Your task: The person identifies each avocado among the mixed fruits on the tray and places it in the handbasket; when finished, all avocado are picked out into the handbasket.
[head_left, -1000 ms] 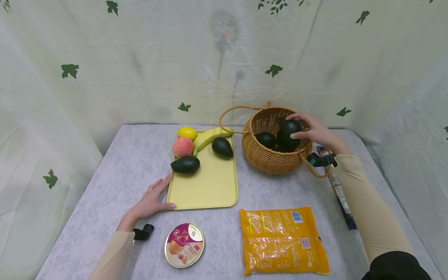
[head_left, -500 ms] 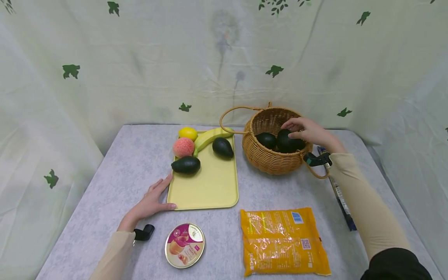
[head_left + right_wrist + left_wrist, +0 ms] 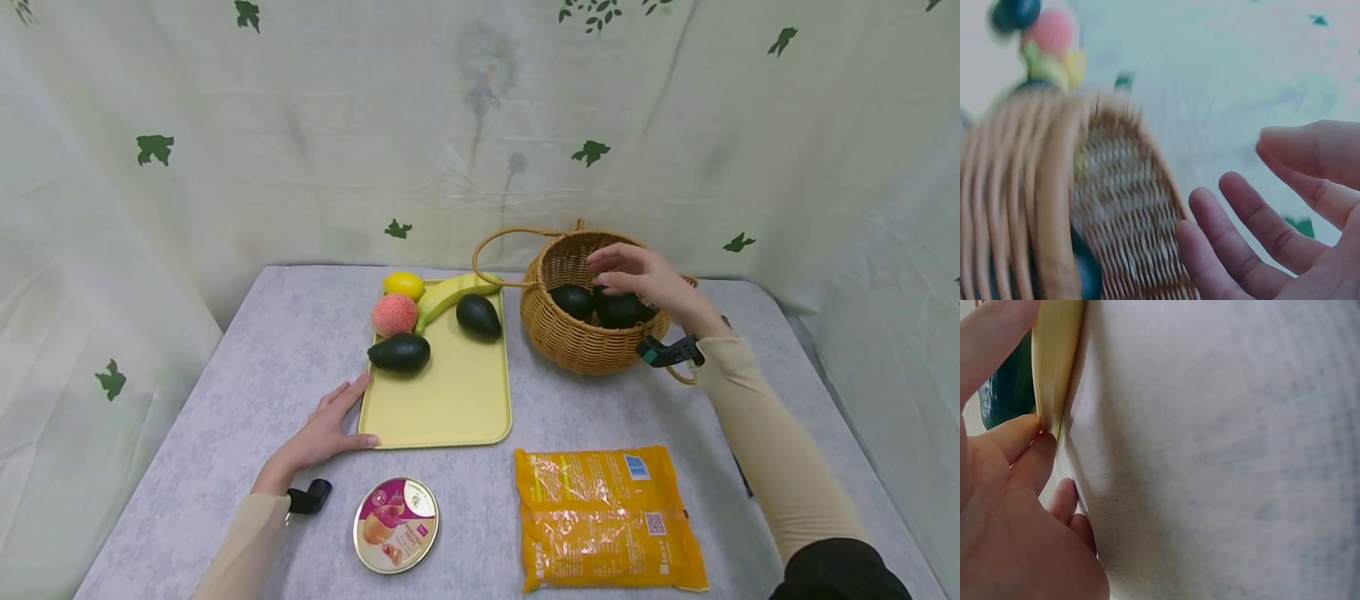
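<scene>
My right hand [image 3: 651, 279] hovers over the wicker basket [image 3: 581, 354], fingers loosely spread and holding nothing. Inside the basket lie two dark green avocados [image 3: 572, 301], the right one partly covered by the hand. In the right wrist view the fingers [image 3: 1254, 231] are apart, beside the blurred basket rim. My left hand [image 3: 318, 433] touches the left edge of the yellow tray [image 3: 442, 417], its fingertips and thumb along the rim. On the tray's far half are two more avocados [image 3: 399, 353], a banana [image 3: 453, 296], a lemon [image 3: 403, 285] and a pink round fruit [image 3: 394, 315].
A round tin [image 3: 396, 527] lies in front of the tray, near my left wrist. To its right is an orange packet [image 3: 609, 517]. The basket's handle [image 3: 480, 250] reaches out over the tray's far right corner. A pale curtain [image 3: 337, 125] hangs behind the table.
My right hand lowered an avocado into the basket and let it go, then rose slightly and drifted left with fingers apart. The left hand has stayed at the tray.
</scene>
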